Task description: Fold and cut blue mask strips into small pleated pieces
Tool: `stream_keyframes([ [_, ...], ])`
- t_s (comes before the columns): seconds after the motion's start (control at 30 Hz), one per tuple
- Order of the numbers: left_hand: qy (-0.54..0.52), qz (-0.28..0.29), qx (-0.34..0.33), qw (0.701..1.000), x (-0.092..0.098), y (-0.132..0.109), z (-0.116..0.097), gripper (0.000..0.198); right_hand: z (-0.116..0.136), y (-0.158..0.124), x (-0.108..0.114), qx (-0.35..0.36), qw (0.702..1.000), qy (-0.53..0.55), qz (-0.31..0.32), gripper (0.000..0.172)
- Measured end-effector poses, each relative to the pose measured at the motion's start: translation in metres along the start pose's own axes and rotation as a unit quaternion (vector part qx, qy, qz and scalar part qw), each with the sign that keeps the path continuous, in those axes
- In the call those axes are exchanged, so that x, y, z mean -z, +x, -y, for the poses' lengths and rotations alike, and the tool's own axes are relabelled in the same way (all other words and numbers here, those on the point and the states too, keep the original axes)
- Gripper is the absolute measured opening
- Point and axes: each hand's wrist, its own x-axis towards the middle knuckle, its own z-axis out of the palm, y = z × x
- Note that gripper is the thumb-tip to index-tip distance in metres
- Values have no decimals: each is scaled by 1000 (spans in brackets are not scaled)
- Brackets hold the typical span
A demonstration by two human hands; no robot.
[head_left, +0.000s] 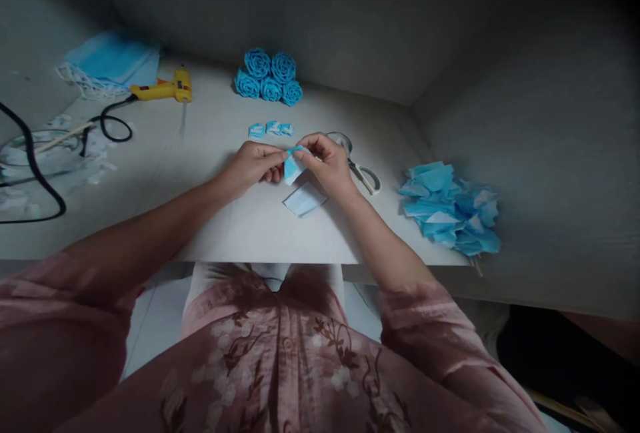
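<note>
My left hand [255, 165] and my right hand [325, 163] meet over the middle of the white table [200, 173]. Both pinch one small light-blue piece of cut mask fabric [293, 167], its top edge folded between the fingertips. A second blue-white fabric piece [304, 199] lies flat on the table just under my right hand. Three small folded blue pieces [271, 129] sit in a row beyond my hands. Several finished blue fabric roses [269, 77] are clustered further back.
Scissors [363, 169] lie right of my right hand. A heap of cut blue pieces [450, 209] sits at the table's right edge. A yellow glue gun [165, 89] with black cable [35, 166], a stack of face masks [110, 59] and white scraps [50, 153] occupy the left.
</note>
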Motion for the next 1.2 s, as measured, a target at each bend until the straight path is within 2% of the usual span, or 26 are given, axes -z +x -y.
stream_keyframes([
  [0.17, -31, -3, 17, 999, -1, -1, -2, 34, 3, -1, 4, 68, 996, -62, 23, 8],
  [0.3, -47, -3, 19, 999, 0, -1, -1, 33, 5, -2, 6, 123, 987, -103, 33, 17],
  [0.57, -45, -1, 0, 999, 1, 0, 3, 39, 4, -2, 5, 113, 985, -125, 41, 16],
  [0.7, -36, -16, -1, 999, 1, 1, 5, 33, 4, -3, 5, 127, 984, -113, 44, 18],
  [0.8, -23, -41, -5, 999, 2, 2, 6, 26, 7, -3, 6, 104, 987, -95, 72, 15],
  [0.87, -16, -58, -10, 998, 3, 3, 6, 25, 9, -3, 7, 62, 993, -54, 79, 22],
  [0.97, -16, -67, -20, 997, 3, 4, 5, 26, 8, -3, 7, -4, 998, 7, 54, 49],
  [1.03, -16, -73, -23, 997, 3, 5, 5, 26, 4, -2, 5, -31, 998, 16, 48, 61],
  [1.2, -5, -78, -37, 996, 3, 4, 4, 23, -8, 0, 1, -40, 996, 15, 76, 71],
])
